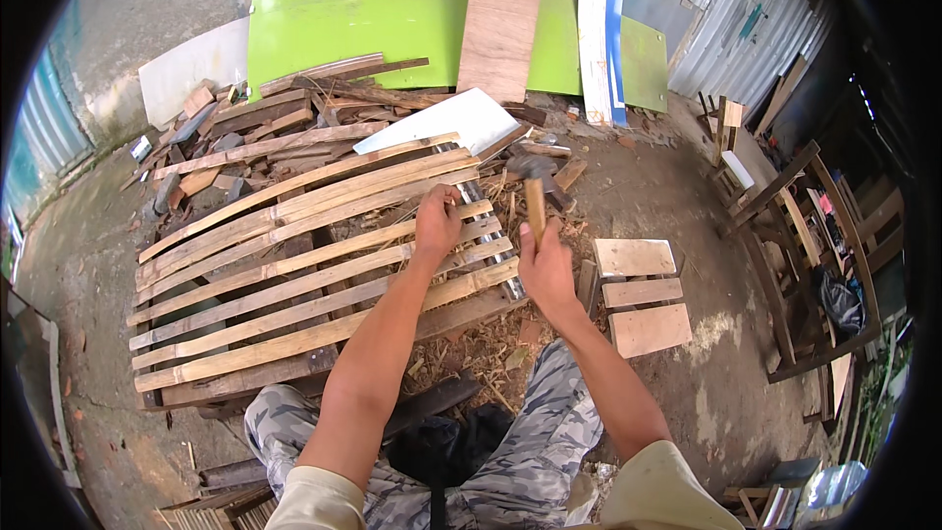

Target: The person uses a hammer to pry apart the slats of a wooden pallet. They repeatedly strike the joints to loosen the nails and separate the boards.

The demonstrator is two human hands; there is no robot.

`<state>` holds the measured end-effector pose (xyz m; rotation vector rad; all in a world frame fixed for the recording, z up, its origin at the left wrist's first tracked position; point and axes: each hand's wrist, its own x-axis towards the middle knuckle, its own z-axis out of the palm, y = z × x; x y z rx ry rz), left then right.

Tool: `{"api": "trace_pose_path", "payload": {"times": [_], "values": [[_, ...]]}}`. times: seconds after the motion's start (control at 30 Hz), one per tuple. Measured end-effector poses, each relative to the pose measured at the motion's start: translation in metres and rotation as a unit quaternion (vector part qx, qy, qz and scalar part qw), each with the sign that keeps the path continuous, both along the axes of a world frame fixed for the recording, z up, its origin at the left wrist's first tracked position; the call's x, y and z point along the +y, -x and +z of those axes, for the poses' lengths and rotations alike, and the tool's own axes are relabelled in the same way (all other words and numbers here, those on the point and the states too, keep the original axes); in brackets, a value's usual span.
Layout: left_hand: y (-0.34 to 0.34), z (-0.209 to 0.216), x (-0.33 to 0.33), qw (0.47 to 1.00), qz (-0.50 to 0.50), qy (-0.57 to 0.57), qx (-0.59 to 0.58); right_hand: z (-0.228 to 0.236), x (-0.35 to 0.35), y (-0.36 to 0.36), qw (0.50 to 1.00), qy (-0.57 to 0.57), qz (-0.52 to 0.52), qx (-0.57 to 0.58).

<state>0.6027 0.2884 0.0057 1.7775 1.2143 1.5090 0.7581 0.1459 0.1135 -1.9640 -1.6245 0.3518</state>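
Observation:
My right hand [547,270] is wrapped round the wooden handle of a hammer [535,204]. The hammer's dark head is raised near the right end of a row of bamboo slats [294,287]. My left hand [438,224] rests over the slats near that end, its fingers pinched together. Whatever those fingers hold, if anything, is too small to make out. The slats lie side by side with gaps between them, across darker wooden beams [245,388]. A shiny metal strip [512,287] runs beneath their right ends.
Scrap wood [265,128] is heaped behind the slats, with a white sheet [446,125] on it. Green panels [363,29] lean at the back. Three short boards [643,292] lie to the right. A wooden frame [785,275] stands at far right. Shavings [471,373] litter the ground before me.

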Motion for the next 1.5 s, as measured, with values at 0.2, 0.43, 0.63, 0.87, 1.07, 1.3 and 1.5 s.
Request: {"api": "trace_pose_path", "payload": {"times": [0.2, 0.43, 0.63, 0.87, 1.07, 1.3, 1.5], "values": [[0.004, 0.000, 0.001, 1.000, 0.003, 0.003, -0.004, 0.014, 0.004, -0.009, 0.993, 0.086, 0.018, -0.073], [-0.008, 0.000, -0.005, 1.000, -0.004, 0.021, -0.002, -0.038, 0.008, -0.025, 0.986, 0.101, 0.056, -0.123], [0.003, -0.002, -0.002, 1.000, 0.012, -0.002, -0.011, -0.009, -0.003, 0.004, 0.998, 0.047, 0.017, -0.034], [0.003, 0.001, -0.003, 1.000, 0.016, 0.020, -0.002, 0.002, 0.010, -0.002, 0.998, -0.001, 0.034, -0.058], [-0.002, 0.001, 0.000, 1.000, 0.021, -0.005, -0.008, -0.018, 0.006, -0.013, 0.986, 0.086, 0.046, -0.133], [-0.004, 0.005, -0.004, 1.000, 0.008, 0.002, -0.008, -0.042, 0.005, -0.015, 0.985, 0.123, 0.030, -0.121], [0.005, 0.005, 0.000, 1.000, 0.013, 0.011, -0.009, -0.015, -0.001, 0.004, 0.995, 0.084, -0.022, -0.050]]}}
